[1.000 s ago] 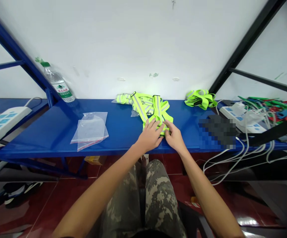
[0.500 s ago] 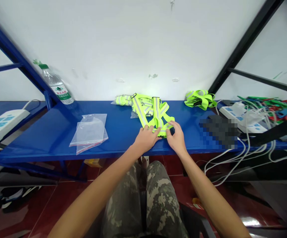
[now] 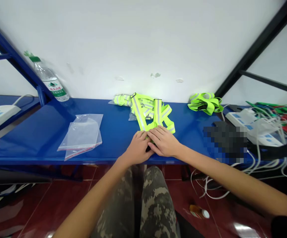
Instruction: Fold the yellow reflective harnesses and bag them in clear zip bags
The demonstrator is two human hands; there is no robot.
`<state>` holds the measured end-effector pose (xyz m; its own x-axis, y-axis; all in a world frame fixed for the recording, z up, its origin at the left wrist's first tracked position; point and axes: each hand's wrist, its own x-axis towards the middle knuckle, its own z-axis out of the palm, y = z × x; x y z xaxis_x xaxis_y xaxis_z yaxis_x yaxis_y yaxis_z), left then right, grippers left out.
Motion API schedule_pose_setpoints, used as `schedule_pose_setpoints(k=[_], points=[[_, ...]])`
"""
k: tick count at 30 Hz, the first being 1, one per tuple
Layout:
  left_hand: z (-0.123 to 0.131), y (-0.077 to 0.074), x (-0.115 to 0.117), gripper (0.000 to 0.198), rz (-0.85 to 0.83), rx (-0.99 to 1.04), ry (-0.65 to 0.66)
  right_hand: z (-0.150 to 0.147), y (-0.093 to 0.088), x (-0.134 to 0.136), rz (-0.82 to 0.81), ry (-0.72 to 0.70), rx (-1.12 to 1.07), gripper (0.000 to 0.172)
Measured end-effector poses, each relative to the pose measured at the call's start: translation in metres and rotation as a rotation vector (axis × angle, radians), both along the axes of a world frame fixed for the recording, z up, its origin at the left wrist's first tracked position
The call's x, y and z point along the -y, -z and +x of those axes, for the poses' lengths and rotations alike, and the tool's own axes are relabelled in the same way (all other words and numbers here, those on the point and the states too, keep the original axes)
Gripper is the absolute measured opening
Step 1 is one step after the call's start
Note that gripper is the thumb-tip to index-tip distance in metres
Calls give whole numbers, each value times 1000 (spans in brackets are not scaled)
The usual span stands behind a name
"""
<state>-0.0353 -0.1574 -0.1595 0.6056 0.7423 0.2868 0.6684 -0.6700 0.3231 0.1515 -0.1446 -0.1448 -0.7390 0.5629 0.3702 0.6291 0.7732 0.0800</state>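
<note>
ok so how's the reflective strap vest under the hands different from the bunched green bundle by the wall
The reflective strap vest lies spread out, while the bunched green bundle is gathered up compactly. The left hand and right hand rest on the vest; neither touches the bundle. The vest sits nearer the blue bench's front edge, the bundle further back. Both are fluorescent yellow-green.
</note>
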Motion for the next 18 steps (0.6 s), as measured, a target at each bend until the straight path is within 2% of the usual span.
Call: schedule_pose_setpoints(k=[5, 10, 14, 18], points=[[-1, -2, 0, 46, -59, 22, -14, 2, -14, -44, 81, -306, 63, 60], [-1, 3, 1, 53, -64, -54, -14, -12, -14, -64, 161, -512, 11, 65], [2, 3, 0, 58, -35, -34, -13, -18, -5, -76, 169, -608, -93, 66], [4, 1, -2, 62, -19, -17, -25, -18, -1, -81, 150, -641, -179, 65]])
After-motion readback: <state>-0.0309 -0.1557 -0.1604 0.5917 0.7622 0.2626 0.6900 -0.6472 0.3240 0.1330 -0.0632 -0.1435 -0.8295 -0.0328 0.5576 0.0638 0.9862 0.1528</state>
